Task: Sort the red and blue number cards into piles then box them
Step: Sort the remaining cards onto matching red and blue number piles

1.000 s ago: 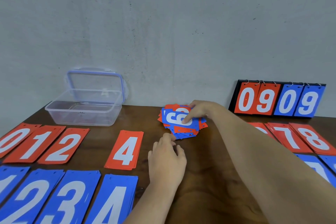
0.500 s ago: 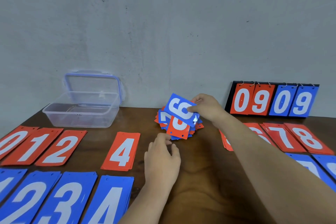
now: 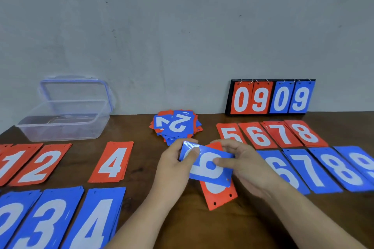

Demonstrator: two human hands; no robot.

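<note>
- Sorting step in hand: a blue rectangular plastic card [image 3: 208, 166], its white digit readable as six or nine, is pinched at its ends by the left hand [image 3: 174, 166] and right hand [image 3: 242, 166] above the brown wooden table [image 3: 202, 228].
- A red card [image 3: 220, 196] lies under it; whether it is held cannot be told.
- Next move, as judged: the digit is to be read, then the card laid on its matching pile.
- The mixed heap [image 3: 176, 125] is not yet sorted; the clear plastic box [image 3: 60, 127] holds no cards.

The left hand [image 3: 172, 164] and right hand [image 3: 245, 164] meet in the middle (thumbs on top), both pinching one card [image 3: 210, 175].
</note>
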